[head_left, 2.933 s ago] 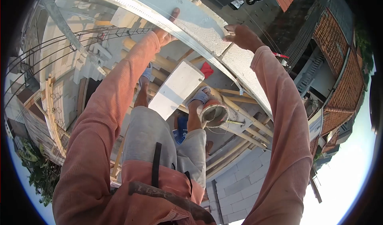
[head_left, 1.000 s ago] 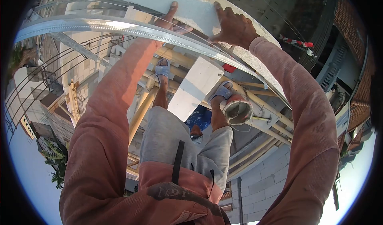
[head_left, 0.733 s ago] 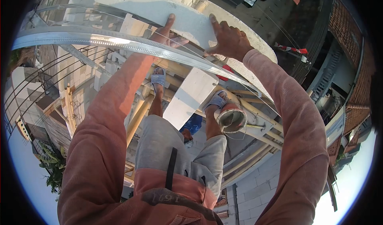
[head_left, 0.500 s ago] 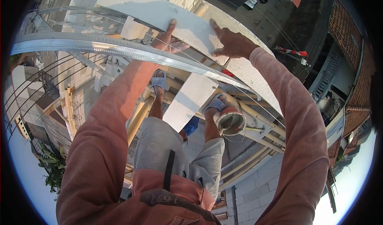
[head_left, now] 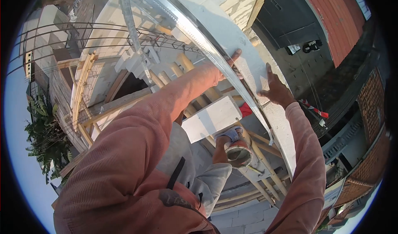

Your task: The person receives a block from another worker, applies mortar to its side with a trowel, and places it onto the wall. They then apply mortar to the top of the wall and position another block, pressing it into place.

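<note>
View has swung round: the aerated-concrete block (head_left: 224,26), formerly across the top, now slopes from upper centre to right of centre, both hands keeping their places on it. Left hand (head_left: 232,63), partly behind the metal straightedge (head_left: 197,43), has its thumb over the block's edge, clamping or merely resting I cannot tell; right hand (head_left: 278,91) is spread open at the block's lower end, so I judge it under two-handed control, mortar bucket (head_left: 239,156) below centre.
</note>
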Action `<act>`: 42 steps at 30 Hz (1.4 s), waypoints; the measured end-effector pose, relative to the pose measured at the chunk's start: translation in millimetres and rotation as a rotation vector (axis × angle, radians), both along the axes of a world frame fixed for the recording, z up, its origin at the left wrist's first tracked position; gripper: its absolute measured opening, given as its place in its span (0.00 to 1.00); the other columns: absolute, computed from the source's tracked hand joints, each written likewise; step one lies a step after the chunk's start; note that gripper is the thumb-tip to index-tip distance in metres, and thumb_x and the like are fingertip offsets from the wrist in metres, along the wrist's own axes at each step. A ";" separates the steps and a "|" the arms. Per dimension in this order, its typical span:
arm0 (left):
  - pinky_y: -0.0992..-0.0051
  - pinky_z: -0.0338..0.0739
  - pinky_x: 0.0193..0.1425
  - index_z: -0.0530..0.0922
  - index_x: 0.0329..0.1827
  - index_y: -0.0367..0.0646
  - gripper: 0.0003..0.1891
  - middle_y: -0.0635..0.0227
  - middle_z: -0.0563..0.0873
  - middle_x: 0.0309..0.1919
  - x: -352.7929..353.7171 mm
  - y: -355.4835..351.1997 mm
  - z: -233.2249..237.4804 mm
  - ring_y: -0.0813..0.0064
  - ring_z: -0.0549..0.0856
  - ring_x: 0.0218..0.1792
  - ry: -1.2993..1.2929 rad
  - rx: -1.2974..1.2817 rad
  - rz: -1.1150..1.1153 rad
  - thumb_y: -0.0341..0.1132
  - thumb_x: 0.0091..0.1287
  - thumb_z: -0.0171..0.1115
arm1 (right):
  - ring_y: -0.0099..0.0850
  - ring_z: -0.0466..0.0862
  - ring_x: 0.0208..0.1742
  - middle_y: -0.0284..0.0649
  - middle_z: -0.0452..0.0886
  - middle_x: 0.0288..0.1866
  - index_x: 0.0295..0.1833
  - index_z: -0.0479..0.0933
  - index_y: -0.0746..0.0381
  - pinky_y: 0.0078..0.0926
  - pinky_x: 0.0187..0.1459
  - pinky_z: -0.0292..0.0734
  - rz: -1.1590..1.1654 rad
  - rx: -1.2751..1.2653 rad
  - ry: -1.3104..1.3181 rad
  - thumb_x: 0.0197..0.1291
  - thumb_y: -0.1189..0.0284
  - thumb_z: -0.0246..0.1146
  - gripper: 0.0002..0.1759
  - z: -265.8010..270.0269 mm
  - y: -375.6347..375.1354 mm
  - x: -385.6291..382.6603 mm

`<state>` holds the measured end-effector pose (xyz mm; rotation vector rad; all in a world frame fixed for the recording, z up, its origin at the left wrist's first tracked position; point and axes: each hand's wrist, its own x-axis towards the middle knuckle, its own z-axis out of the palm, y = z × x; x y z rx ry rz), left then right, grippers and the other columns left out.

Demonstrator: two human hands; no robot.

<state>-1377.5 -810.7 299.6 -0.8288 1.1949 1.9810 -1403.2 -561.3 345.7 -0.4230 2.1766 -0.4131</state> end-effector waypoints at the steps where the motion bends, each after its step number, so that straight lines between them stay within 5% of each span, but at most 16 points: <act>1: 0.62 0.89 0.56 0.57 0.78 0.36 0.53 0.47 0.68 0.72 2.8 0.7 11.7 0.52 0.82 0.63 0.003 -0.005 0.048 0.70 0.64 0.61 | 0.57 0.68 0.74 0.65 0.65 0.73 0.84 0.33 0.60 0.43 0.73 0.67 -0.001 -0.064 0.021 0.50 0.64 0.80 0.69 -11.0 5.8 0.0; 3: 0.64 0.90 0.54 0.59 0.77 0.33 0.53 0.44 0.67 0.73 -1.4 -3.5 38.4 0.53 0.84 0.60 -0.014 -0.026 -0.050 0.72 0.64 0.59 | 0.55 0.65 0.76 0.64 0.63 0.75 0.84 0.34 0.61 0.41 0.74 0.64 -0.010 -0.142 0.018 0.49 0.66 0.80 0.70 -16.2 8.5 -0.9; 7: 0.62 0.91 0.52 0.58 0.78 0.37 0.46 0.45 0.71 0.71 -4.6 7.0 -23.2 0.53 0.88 0.53 -0.034 -0.039 0.002 0.67 0.70 0.54 | 0.54 0.66 0.76 0.60 0.65 0.75 0.84 0.37 0.60 0.41 0.74 0.65 0.054 -0.224 0.110 0.51 0.65 0.79 0.66 -22.3 15.8 -2.9; 11: 0.65 0.89 0.57 0.50 0.80 0.36 0.54 0.44 0.66 0.75 -2.4 9.6 -49.7 0.52 0.89 0.51 -0.042 0.001 -0.024 0.72 0.66 0.53 | 0.54 0.66 0.76 0.60 0.65 0.74 0.83 0.38 0.63 0.42 0.75 0.63 0.072 -0.170 0.089 0.50 0.64 0.80 0.67 -22.9 17.7 -7.2; 14: 0.56 0.89 0.53 0.55 0.78 0.31 0.51 0.38 0.73 0.67 -2.4 9.4 -18.1 0.52 0.82 0.64 -0.106 -0.107 0.029 0.68 0.69 0.55 | 0.53 0.66 0.75 0.60 0.66 0.74 0.83 0.39 0.64 0.41 0.74 0.65 0.133 -0.168 0.112 0.49 0.62 0.80 0.68 -36.4 26.2 -10.9; 18: 0.64 0.89 0.54 0.52 0.78 0.28 0.56 0.34 0.67 0.71 -0.4 2.5 7.6 0.52 0.88 0.54 -0.112 -0.087 0.007 0.73 0.66 0.53 | 0.56 0.68 0.72 0.62 0.62 0.74 0.82 0.39 0.66 0.42 0.72 0.67 0.027 -0.165 -0.076 0.43 0.58 0.83 0.72 -50.8 30.9 -14.6; 23: 0.65 0.90 0.55 0.51 0.79 0.34 0.54 0.46 0.62 0.77 -0.4 1.2 11.6 0.51 0.88 0.53 -0.153 -0.069 0.008 0.72 0.65 0.55 | 0.56 0.67 0.66 0.59 0.62 0.69 0.78 0.45 0.69 0.48 0.68 0.67 0.040 -0.089 -0.048 0.38 0.53 0.86 0.72 4.6 -11.0 5.9; 26: 0.66 0.91 0.52 0.49 0.80 0.35 0.55 0.46 0.60 0.78 -1.3 2.5 10.8 0.51 0.88 0.53 -0.152 -0.076 -0.002 0.73 0.65 0.54 | 0.52 0.67 0.63 0.54 0.64 0.65 0.76 0.49 0.70 0.50 0.67 0.66 -0.033 -0.135 -0.205 0.39 0.54 0.85 0.68 -48.6 24.5 0.5; 29: 0.70 0.91 0.49 0.52 0.78 0.30 0.57 0.38 0.66 0.73 -0.4 7.9 4.6 0.53 0.90 0.47 -0.113 -0.127 0.039 0.74 0.64 0.55 | 0.48 0.68 0.64 0.49 0.64 0.63 0.75 0.50 0.67 0.48 0.64 0.72 0.118 -0.167 -0.074 0.43 0.59 0.84 0.62 -62.3 34.9 -1.8; 31: 0.68 0.91 0.50 0.52 0.78 0.30 0.56 0.40 0.66 0.73 -2.1 7.5 10.0 0.51 0.88 0.52 -0.152 -0.131 0.052 0.72 0.65 0.56 | 0.47 0.69 0.64 0.47 0.63 0.63 0.75 0.50 0.63 0.48 0.59 0.78 0.002 -0.293 -0.106 0.46 0.64 0.82 0.58 -58.1 33.9 4.0; 37: 0.64 0.92 0.47 0.39 0.81 0.39 0.58 0.44 0.58 0.78 -5.5 17.7 -35.8 0.50 0.90 0.48 -0.115 -0.043 0.050 0.72 0.65 0.55 | 0.47 0.73 0.63 0.46 0.63 0.65 0.72 0.52 0.46 0.52 0.44 0.90 -1.045 -0.549 -0.862 0.55 0.71 0.75 0.47 -61.1 34.6 -0.8; 42: 0.63 0.91 0.52 0.43 0.81 0.39 0.54 0.46 0.62 0.76 -2.8 15.1 -24.2 0.51 0.85 0.56 -0.134 -0.031 0.070 0.69 0.67 0.57 | 0.48 0.74 0.62 0.47 0.62 0.67 0.71 0.53 0.47 0.50 0.41 0.91 -1.002 -0.494 -0.749 0.60 0.71 0.71 0.41 -54.4 22.9 3.3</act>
